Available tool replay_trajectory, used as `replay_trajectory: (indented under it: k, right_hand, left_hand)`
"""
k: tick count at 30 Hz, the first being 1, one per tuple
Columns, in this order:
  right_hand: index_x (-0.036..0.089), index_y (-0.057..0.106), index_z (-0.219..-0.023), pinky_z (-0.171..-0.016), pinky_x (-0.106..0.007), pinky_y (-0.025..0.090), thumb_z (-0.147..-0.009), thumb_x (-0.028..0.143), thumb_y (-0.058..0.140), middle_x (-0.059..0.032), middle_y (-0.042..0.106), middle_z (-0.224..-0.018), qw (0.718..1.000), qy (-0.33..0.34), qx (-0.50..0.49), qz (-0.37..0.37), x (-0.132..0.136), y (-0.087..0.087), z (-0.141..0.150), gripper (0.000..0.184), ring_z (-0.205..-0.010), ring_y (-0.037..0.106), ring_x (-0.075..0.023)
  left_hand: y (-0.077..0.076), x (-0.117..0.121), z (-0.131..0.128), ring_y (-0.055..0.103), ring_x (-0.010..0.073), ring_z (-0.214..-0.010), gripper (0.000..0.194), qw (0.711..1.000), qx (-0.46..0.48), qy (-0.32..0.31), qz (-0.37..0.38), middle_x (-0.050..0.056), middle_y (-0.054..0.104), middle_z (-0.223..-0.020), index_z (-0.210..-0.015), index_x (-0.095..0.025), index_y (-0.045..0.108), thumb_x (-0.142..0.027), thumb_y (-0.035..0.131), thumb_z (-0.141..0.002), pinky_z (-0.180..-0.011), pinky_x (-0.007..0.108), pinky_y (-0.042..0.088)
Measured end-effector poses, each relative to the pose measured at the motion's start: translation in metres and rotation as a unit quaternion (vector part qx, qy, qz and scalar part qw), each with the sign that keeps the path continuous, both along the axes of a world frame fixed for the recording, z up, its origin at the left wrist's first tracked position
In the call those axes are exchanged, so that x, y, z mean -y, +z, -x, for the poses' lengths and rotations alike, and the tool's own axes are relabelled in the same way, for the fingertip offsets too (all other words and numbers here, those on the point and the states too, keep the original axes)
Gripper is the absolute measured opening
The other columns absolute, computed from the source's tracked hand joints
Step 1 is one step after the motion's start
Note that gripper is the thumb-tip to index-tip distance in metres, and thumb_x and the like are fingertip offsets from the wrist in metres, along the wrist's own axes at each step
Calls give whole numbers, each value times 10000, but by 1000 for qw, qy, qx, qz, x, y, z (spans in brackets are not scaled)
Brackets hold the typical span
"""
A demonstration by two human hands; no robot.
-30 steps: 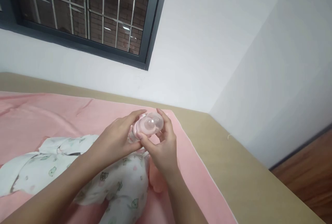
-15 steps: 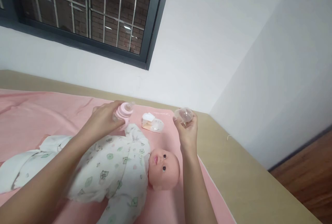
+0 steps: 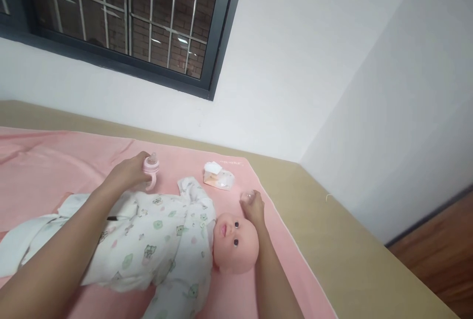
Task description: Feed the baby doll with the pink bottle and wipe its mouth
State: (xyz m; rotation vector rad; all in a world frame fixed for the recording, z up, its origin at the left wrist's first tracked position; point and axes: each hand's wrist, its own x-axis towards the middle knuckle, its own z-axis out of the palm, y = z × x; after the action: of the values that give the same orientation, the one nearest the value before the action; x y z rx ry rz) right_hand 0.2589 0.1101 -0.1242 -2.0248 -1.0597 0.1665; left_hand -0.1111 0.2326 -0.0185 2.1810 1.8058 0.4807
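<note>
My left hand (image 3: 131, 173) is closed around a pink baby bottle (image 3: 151, 167), which stands nearly upright beyond the doll's body with its clear teat on top. Beside the doll's head, my right hand (image 3: 254, 209) grips a clear bottle cap (image 3: 248, 196), low over the pink blanket. The baby doll (image 3: 236, 245) lies on its back between my arms, face up, in a white outfit (image 3: 155, 235) printed with green and brown figures. My left forearm passes over the outfit and hides part of it.
A small open packet of wipes (image 3: 219, 178) rests on the pink blanket (image 3: 291, 279) past the doll's shoulder. The wooden surface (image 3: 332, 250) shows around the blanket's edge. Behind it rises a white wall (image 3: 266, 87) with a barred window (image 3: 121, 23).
My left hand has moved left with the bottle and lowered it toward the blanket. My right hand has brought the clear cap down and slightly left, beside the doll's head.
</note>
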Motion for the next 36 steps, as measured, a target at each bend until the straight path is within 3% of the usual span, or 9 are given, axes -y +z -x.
replay_trajectory:
  k: [6,14,23,27,30,33,36]
  right_hand:
    - [53,370,-1376,-993,-443,415,-665,263,555,-196,566,-1251,1000,8,-2,17,1,-3,-2,765,-1256,445,-372]
    - [61,399,-1371,-1006,-456,414,-658,283,561,-192,578,-1238,1000,10,-10,-7,3,-5,-1,764,-1243,465,-370]
    - [60,401,-1370,-1026,-469,392,-641,267,564,-196,547,-1286,999,13,-16,-26,4,-5,0,775,-1273,434,-370]
    - [35,364,-1389,-1043,-483,369,-655,301,575,-224,500,-1331,999,13,-21,-29,3,-4,1,809,-1298,403,-382]
    - [28,352,-1391,-1039,-482,371,-683,355,577,-238,496,-1328,999,10,-28,-35,3,-4,3,812,-1296,406,-377]
    - [30,355,-1386,-1036,-494,366,-732,408,543,-245,494,-1322,998,7,-32,-46,2,-5,5,779,-1290,408,-370]
    - [41,367,-1374,-1031,-504,363,-778,454,494,-247,500,-1303,998,2,-33,-61,0,-7,3,736,-1291,403,-357]
  left_hand:
    - [-11,-6,1,647,326,-803,636,1000,-2,3,18,117,668,-903,-1181,-168,446,-244,511,-553,-589,317,439]
    - [-20,-10,6,651,319,-852,583,1000,18,-8,6,139,669,-965,-1183,-161,428,-315,521,-629,-643,319,452]
    - [-26,-17,12,649,360,-795,658,1000,13,-17,5,164,667,-885,-1191,-86,420,-324,531,-587,-583,336,446]
    - [-26,-16,17,656,337,-811,702,999,19,-27,3,179,678,-928,-1218,-67,428,-311,521,-566,-606,329,464]
    - [-17,-14,24,644,358,-891,785,999,25,-10,-22,170,674,-1023,-1281,-89,381,-381,531,-568,-672,359,471]
    - [4,0,24,593,415,-1007,902,997,32,34,-64,173,608,-1190,-1342,-134,303,-550,536,-577,-729,427,458]
    - [33,29,7,559,403,-1076,734,987,78,33,-139,174,565,-1263,-1325,-185,344,-582,460,-719,-798,477,446]
